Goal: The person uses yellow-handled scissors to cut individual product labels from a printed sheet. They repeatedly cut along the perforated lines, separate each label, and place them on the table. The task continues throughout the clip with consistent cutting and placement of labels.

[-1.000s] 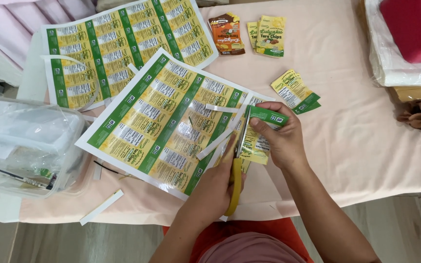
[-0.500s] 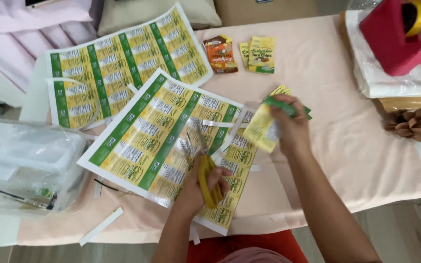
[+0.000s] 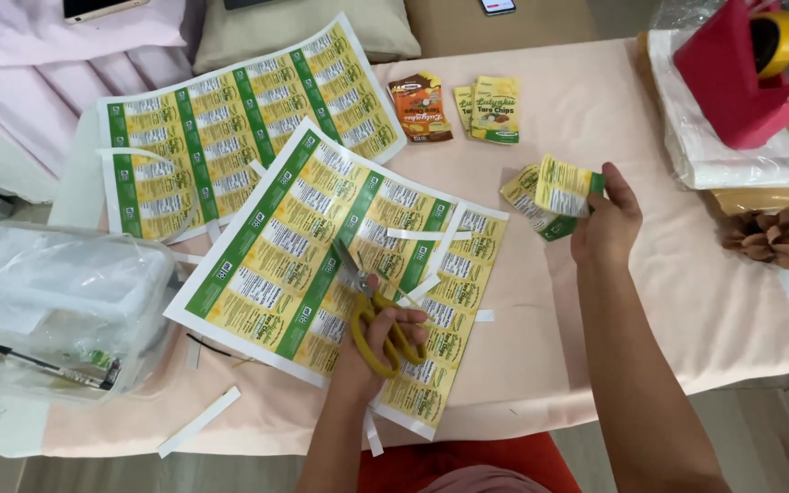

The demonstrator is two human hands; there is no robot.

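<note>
My left hand [image 3: 383, 340] grips yellow-handled scissors [image 3: 369, 309], their blades resting on a large printed sheet of green and yellow labels [image 3: 276, 256]. My right hand [image 3: 609, 219] holds a cut-out label [image 3: 563, 185] by its edge, above a small pile of cut labels [image 3: 530, 201] on the peach tablecloth [image 3: 650, 301]. A second label sheet [image 3: 230, 128] lies further back, partly under the first.
Snack packets [image 3: 454, 110] lie at the back. A red tape dispenser [image 3: 741, 73] stands on white cloth at the right, a brown paper flower [image 3: 778, 236] beside it. A clear plastic box [image 3: 57, 310] with a pen sits left. White paper strips [image 3: 198, 422] are scattered about.
My right hand carried the cut label away from the sheet to the right, over the pile. My left hand lowered the scissors onto the sheet.
</note>
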